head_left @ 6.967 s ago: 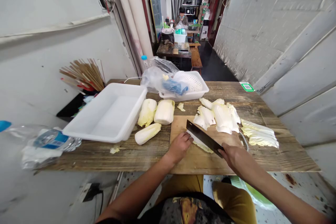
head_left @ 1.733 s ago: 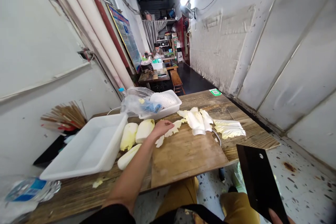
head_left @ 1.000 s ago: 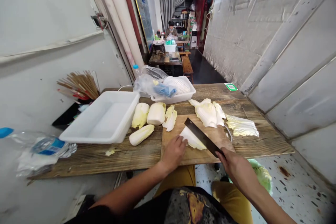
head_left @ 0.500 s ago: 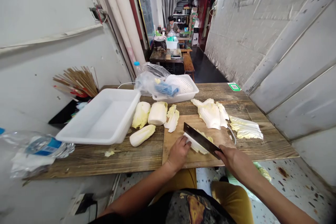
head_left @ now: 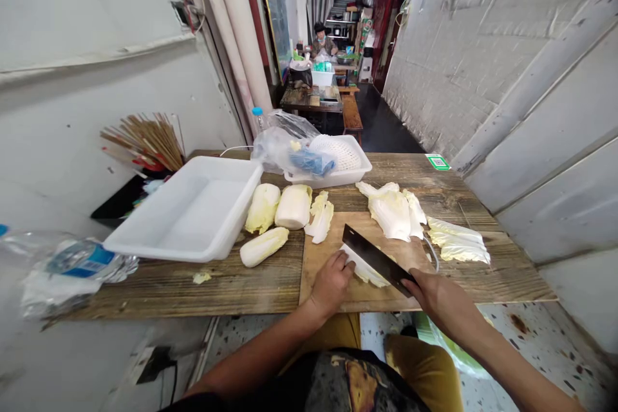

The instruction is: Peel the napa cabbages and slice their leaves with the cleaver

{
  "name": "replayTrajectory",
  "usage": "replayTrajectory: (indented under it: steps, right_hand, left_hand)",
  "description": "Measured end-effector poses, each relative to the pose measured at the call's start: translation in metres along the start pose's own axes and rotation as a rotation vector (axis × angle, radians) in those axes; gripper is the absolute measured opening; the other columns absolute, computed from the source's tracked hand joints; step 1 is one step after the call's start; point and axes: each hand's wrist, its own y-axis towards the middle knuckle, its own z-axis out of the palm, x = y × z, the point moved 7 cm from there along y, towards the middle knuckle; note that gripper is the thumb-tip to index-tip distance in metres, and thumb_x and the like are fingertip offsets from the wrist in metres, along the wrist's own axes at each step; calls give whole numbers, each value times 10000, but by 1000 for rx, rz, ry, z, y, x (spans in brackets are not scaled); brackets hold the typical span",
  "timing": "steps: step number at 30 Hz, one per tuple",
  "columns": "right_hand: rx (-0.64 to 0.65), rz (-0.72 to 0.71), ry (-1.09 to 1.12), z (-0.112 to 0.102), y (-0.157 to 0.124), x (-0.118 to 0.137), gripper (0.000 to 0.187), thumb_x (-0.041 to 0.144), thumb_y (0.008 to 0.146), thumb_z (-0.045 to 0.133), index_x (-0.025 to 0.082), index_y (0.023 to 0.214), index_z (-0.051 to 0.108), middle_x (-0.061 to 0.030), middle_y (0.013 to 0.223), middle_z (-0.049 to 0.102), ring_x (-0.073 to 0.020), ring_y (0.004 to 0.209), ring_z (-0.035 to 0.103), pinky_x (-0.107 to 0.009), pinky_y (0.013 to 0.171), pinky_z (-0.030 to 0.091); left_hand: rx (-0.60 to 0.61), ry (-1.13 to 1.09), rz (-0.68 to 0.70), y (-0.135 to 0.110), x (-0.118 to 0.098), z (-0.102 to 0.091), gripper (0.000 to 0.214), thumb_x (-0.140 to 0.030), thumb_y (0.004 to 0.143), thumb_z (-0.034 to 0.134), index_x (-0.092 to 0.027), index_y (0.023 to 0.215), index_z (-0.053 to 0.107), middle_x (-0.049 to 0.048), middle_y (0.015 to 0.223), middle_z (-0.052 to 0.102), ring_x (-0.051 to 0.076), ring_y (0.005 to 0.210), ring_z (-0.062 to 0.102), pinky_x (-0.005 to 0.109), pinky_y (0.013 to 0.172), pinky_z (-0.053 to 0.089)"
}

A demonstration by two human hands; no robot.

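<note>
My right hand (head_left: 425, 290) is closed round the handle of a cleaver (head_left: 376, 259), whose dark blade slants across the wooden cutting board (head_left: 321, 270). Under and beside the blade lies a napa cabbage leaf (head_left: 364, 272), partly hidden by it. With bent fingers, my left hand (head_left: 333, 280) presses on the leaf's left end, close to the blade. A small torn leaf (head_left: 319, 217) rests at the board's upper left edge. Several loose leaves (head_left: 390, 211) overlap the far right of the board, and more cut leaves (head_left: 458, 239) are on the table to the right.
Left of the board sit cabbage pieces (head_left: 293, 206) and a large white tub (head_left: 188, 206). A smaller white tray (head_left: 355, 170) with plastic bags stands behind. Chopsticks (head_left: 145, 141) and a plastic bottle (head_left: 82, 259) are at the left. Another person (head_left: 321, 42) sits at a far table.
The view has shifted slightly, so most things appear a little further right. Both hands keep their places at the board, with the cleaver still over the leaf.
</note>
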Motion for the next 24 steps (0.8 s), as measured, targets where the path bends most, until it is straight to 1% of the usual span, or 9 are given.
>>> replayTrajectory:
  steps: [3,6,9,12,15,19,22,24]
  right_hand:
    - [26,3,-2,1,2,-1,300,339,1009,364,184,918,605,-96,816,722,-245,773,691,-275,577,314]
    - [42,-8,-13,7,4,-3,293,336,1010,369,180,945,607,-91,790,720,-244,754,693,-282,576,313]
    - [32,-44,-37,14,10,-2,293,332,1009,375,167,962,613,-100,780,721,-256,758,699,-293,585,324]
    - [26,-62,-65,20,18,2,299,322,1009,389,155,921,621,-123,813,727,-260,788,704,-300,615,350]
    - [24,-62,-70,21,21,6,278,308,1003,411,149,921,624,-133,835,731,-256,798,706,-303,632,363]
    - [18,-47,-73,19,7,2,257,295,997,418,161,918,622,-137,855,735,-268,819,711,-305,622,357]
    - [42,-14,-82,26,-11,-11,232,271,991,420,169,918,615,-114,798,732,-255,760,714,-295,577,340]
    - [-5,-21,-96,33,-25,-21,225,258,986,418,185,892,609,-89,757,725,-245,718,710,-290,556,345]
  left_hand:
    - [-48,231,129,-2,-7,0,255,-126,939,467,-116,1108,658,145,1198,632,270,1197,557,443,1021,505]
    - [-92,303,183,-3,-10,-1,251,-121,938,473,-93,1106,657,161,1169,638,270,1176,570,412,998,523]
    - [-104,330,193,-4,-9,1,247,-127,939,471,-107,1100,658,150,1166,641,263,1161,582,408,988,529]
    - [-100,341,183,-3,-8,3,239,-140,942,474,-116,1086,664,132,1147,650,261,1158,583,400,976,536]
    - [-83,334,160,-2,-8,1,228,-148,941,493,-111,1081,669,129,1150,648,255,1146,583,381,982,531]
    - [-78,347,173,-1,-13,-2,216,-162,943,511,-109,1081,668,126,1140,649,245,1124,581,368,981,522]
    - [-128,375,173,-1,-13,-8,185,-167,940,520,-108,1027,672,119,1080,662,244,1054,594,387,946,528]
    - [-169,390,175,0,-13,-12,172,-166,944,512,-113,987,670,109,1041,665,234,1005,597,393,930,527]
